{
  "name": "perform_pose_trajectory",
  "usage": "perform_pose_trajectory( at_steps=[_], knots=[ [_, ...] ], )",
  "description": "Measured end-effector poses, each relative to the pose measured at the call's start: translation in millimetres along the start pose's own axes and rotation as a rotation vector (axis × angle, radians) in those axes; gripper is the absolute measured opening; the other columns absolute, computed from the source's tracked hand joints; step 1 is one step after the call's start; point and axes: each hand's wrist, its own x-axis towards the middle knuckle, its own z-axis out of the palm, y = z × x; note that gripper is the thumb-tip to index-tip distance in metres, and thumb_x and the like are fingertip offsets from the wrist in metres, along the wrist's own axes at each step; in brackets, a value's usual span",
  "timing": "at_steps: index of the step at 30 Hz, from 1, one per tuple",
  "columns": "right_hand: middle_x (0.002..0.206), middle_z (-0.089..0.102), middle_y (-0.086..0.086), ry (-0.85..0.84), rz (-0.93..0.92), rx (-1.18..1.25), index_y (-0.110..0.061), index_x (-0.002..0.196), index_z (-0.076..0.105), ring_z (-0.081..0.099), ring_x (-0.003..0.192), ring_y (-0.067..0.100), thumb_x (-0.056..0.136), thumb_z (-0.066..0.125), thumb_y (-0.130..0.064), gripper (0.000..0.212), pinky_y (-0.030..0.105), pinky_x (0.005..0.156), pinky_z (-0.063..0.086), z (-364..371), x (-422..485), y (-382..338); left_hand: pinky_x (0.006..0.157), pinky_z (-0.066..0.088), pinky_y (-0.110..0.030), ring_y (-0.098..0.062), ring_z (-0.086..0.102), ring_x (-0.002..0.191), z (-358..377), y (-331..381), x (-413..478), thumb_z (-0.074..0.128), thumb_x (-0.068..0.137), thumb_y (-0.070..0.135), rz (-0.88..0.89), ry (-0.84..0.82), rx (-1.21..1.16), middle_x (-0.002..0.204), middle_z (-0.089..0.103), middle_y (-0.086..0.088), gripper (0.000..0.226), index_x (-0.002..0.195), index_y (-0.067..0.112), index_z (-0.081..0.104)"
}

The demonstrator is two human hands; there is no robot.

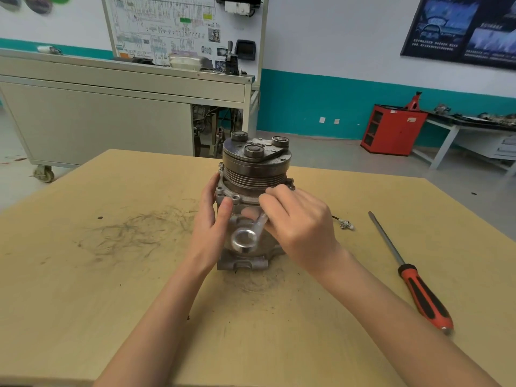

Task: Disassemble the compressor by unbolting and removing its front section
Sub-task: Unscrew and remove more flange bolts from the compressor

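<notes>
A grey metal compressor stands upright in the middle of the wooden table, its dark grooved pulley and clutch plate on top. My left hand rests against its left side, thumb pressing the flange. My right hand grips a silver ring wrench in front of the housing; the ring end points toward me, and the other end is hidden under my fingers at the flange. A bolt sticks up from the flange's left corner.
A long screwdriver with a red and black handle lies on the table to the right. A small connector with a wire lies beside my right hand. A grey wheeled cabinet and a red cabinet stand beyond the table.
</notes>
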Motion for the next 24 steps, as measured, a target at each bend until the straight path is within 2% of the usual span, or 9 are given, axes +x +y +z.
perform_pose_trajectory(
  at_steps=[3, 5, 7, 9, 12, 16, 20, 22, 24],
  knots=[
    [0.079, 0.067, 0.012, 0.035, 0.255, 0.452, 0.001, 0.074, 0.065, 0.065, 0.066, 0.026, 0.090, 0.055, -0.010, 0.022, 0.033, 0.060, 0.054, -6.5, -18.6, 12.4, 0.102, 0.027, -0.002, 0.020, 0.032, 0.128, 0.8, 1.9, -0.4, 0.038, 0.088, 0.062, -0.017, 0.000, 0.060, 0.149, 0.034, 0.013, 0.073, 0.150, 0.025, 0.026],
    [0.088, 0.069, 0.007, 0.050, 0.708, 0.911, -0.005, 0.081, 0.061, 0.068, 0.073, 0.023, 0.095, 0.042, -0.010, 0.025, 0.030, 0.069, 0.055, -13.8, -27.7, 23.3, 0.094, 0.024, 0.006, 0.031, 0.028, 0.119, 1.3, 0.7, -0.6, 0.036, 0.090, 0.056, -0.034, 0.003, 0.085, 0.146, 0.033, 0.019, 0.069, 0.151, 0.026, 0.025],
    [0.088, 0.072, 0.007, 0.042, 1.133, 1.327, -0.005, 0.079, 0.054, 0.069, 0.066, 0.023, 0.099, 0.030, -0.011, 0.032, 0.029, 0.065, 0.055, -12.2, -28.0, 41.6, 0.092, 0.024, 0.007, 0.033, 0.027, 0.117, 1.9, 0.0, 0.1, 0.034, 0.090, 0.053, -0.031, 0.009, 0.093, 0.143, 0.033, 0.023, 0.068, 0.151, 0.025, 0.024],
    [0.084, 0.072, 0.011, -0.027, 1.331, 1.525, -0.006, 0.076, 0.050, 0.068, 0.063, 0.022, 0.100, 0.025, -0.011, 0.035, 0.027, 0.060, 0.054, -3.7, -22.0, 62.9, 0.090, 0.024, 0.008, 0.034, 0.027, 0.115, 2.2, -0.4, 0.2, 0.034, 0.091, 0.052, -0.031, 0.007, 0.084, 0.137, 0.032, 0.033, 0.067, 0.151, 0.024, 0.025],
    [0.076, 0.071, 0.012, -0.137, 1.487, 1.685, -0.010, 0.072, 0.048, 0.067, 0.059, 0.016, 0.100, 0.027, -0.013, 0.035, 0.023, 0.058, 0.054, 14.8, -8.4, 83.5, 0.090, 0.024, 0.007, 0.033, 0.028, 0.116, 2.8, 0.3, 0.1, 0.033, 0.091, 0.056, -0.014, 0.011, 0.074, 0.132, 0.031, 0.039, 0.067, 0.149, 0.024, 0.026],
    [0.074, 0.072, 0.010, -0.216, 1.589, 1.818, -0.011, 0.075, 0.049, 0.065, 0.056, 0.011, 0.102, 0.030, -0.018, 0.033, 0.018, 0.053, 0.053, 30.1, -8.7, 87.0, 0.094, 0.025, 0.005, 0.029, 0.029, 0.120, 2.5, 3.4, -0.2, 0.033, 0.083, 0.066, -0.006, 0.007, 0.062, 0.140, 0.035, 0.026, 0.079, 0.149, 0.023, 0.026],
    [0.086, 0.072, 0.017, -0.200, 1.479, 1.844, -0.005, 0.082, 0.054, 0.071, 0.076, 0.023, 0.102, 0.029, -0.022, 0.036, 0.025, 0.065, 0.057, 10.1, -3.5, 95.0, 0.097, 0.025, 0.004, 0.022, 0.030, 0.126, 2.7, 2.8, -0.3, 0.033, 0.083, 0.067, -0.017, 0.005, 0.061, 0.147, 0.035, 0.016, 0.080, 0.150, 0.023, 0.025],
    [0.088, 0.072, 0.018, -0.228, 1.364, 1.648, -0.002, 0.086, 0.056, 0.071, 0.082, 0.028, 0.102, 0.028, -0.020, 0.037, 0.027, 0.068, 0.058, -6.4, 5.6, 95.3, 0.098, 0.024, 0.003, 0.019, 0.031, 0.128, 2.2, 2.2, 0.1, 0.033, 0.083, 0.066, -0.015, 0.008, 0.067, 0.149, 0.035, 0.014, 0.079, 0.150, 0.023, 0.026],
    [0.084, 0.073, 0.015, -0.236, 1.185, 1.296, -0.003, 0.087, 0.058, 0.072, 0.078, 0.027, 0.102, 0.031, -0.019, 0.035, 0.028, 0.067, 0.059, -20.3, 15.2, 88.4, 0.097, 0.024, 0.004, 0.024, 0.030, 0.125, 2.0, 1.7, 0.4, 0.032, 0.083, 0.066, -0.011, 0.010, 0.066, 0.147, 0.035, 0.016, 0.078, 0.149, 0.025, 0.026]
  ],
)
